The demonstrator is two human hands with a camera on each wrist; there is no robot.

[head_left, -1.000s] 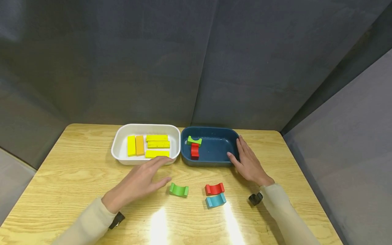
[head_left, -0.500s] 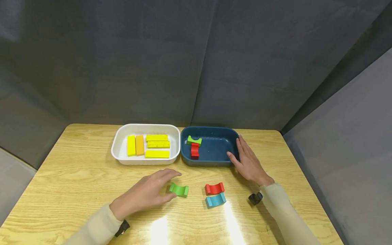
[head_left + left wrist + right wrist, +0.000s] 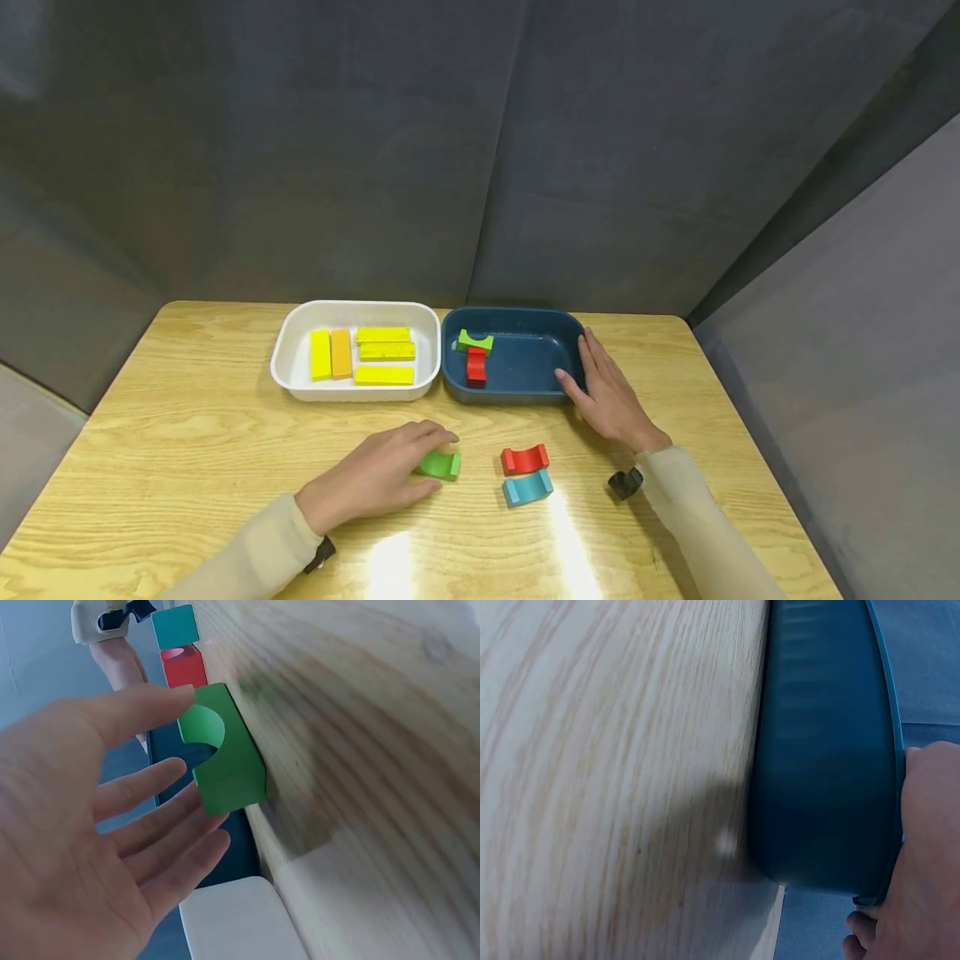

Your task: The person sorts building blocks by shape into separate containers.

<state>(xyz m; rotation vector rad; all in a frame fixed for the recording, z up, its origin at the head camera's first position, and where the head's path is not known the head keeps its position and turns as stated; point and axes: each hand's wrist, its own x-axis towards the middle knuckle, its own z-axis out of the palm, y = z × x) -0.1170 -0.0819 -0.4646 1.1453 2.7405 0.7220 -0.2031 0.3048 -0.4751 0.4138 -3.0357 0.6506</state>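
Observation:
My left hand (image 3: 382, 473) is around the green arch block (image 3: 441, 467) on the table, thumb on the near side and fingers on the far side. In the left wrist view the fingers are loosely bent beside the green block (image 3: 240, 765), with the thumb tip close to its end; firm contact is not plain. My right hand (image 3: 611, 400) holds the right end of the dark blue bin (image 3: 517, 398), thumb over the rim and fingers along the outer wall. Inside that bin lie a green arch block (image 3: 475, 342) and a red arch block (image 3: 476, 368).
To the right of the left hand, a red arch block (image 3: 527, 460) and a light blue arch block (image 3: 528, 489) lie together. A white bin (image 3: 281, 367) with several yellow and orange bars abuts the blue bin on its left. Dark panels (image 3: 337, 167) stand behind the table.
My left hand has come from the white bin's front edge rightward and toward me, to the green block on the table. My right hand stays at the blue bin.

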